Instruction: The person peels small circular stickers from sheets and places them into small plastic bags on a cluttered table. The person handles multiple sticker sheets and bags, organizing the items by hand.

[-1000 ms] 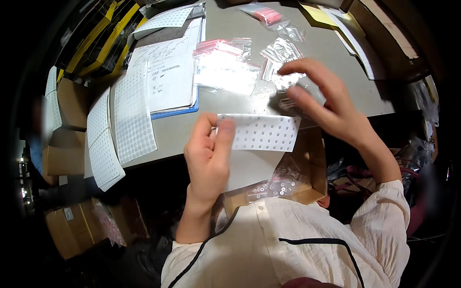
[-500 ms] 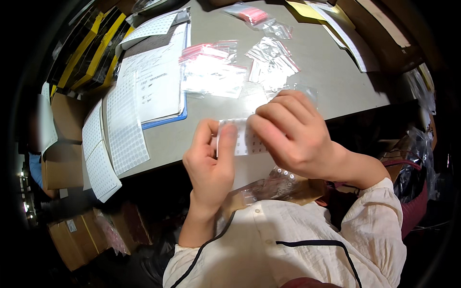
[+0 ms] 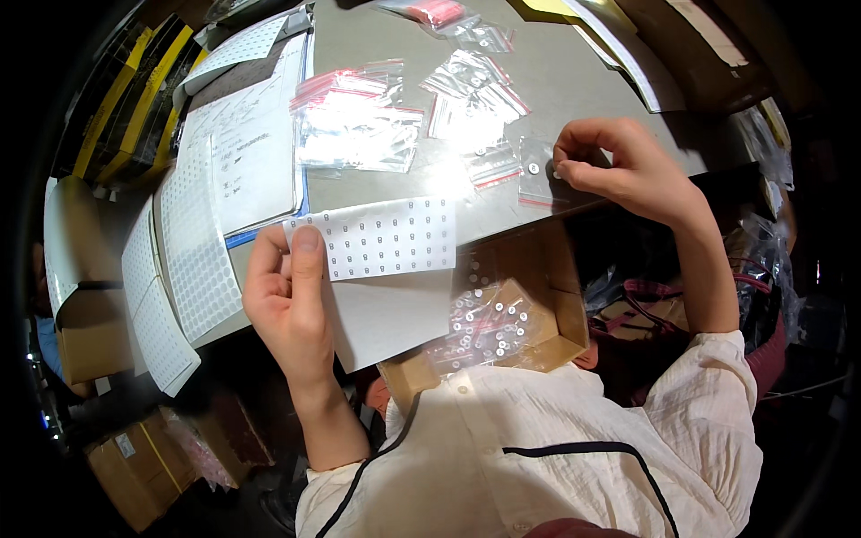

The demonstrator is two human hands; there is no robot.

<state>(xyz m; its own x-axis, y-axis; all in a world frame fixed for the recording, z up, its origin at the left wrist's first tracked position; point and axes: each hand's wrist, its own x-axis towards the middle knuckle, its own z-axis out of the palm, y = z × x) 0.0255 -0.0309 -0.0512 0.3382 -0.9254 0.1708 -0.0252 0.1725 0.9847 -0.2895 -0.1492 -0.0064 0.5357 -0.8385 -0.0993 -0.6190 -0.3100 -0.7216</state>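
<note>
Left hand (image 3: 291, 287) clamped on label sheet (image 3: 390, 238) at its left end, thumb on top; sheet spreads rightward. Right hand (image 3: 628, 170): thumb and forefinger close together at small clear bag (image 3: 536, 188), just left; cannot tell whether pinching.

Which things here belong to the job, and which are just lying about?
Likely the job:
sticker sheet, in the left hand
small bag, at the right hand
bag pile
open box

Likely just lying about:
papers
yellow-striped boxes
carton, lower left
</note>
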